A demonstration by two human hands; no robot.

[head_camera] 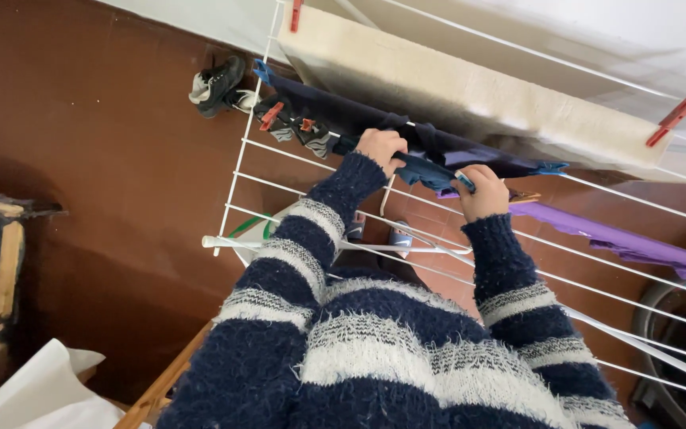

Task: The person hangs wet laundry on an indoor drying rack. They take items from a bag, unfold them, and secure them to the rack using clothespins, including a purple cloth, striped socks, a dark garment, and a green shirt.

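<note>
Near right, a round tub [653, 318] under the rack [240, 159], contents unclear. Left hand [380, 148] fingers grasp a dark garment [430, 163] on a rail; right hand [482, 191] fingers pinch a blue peg [464, 182] there. Far: beige towel [454, 83].

Your left hand [380, 148] curled over the dark blue cloth [426, 169], hiding its fingertips. Your right hand [483, 191] perhaps pinched a small peg, too covered to tell. The purple cloth [621, 242] ran off the right edge.
</note>
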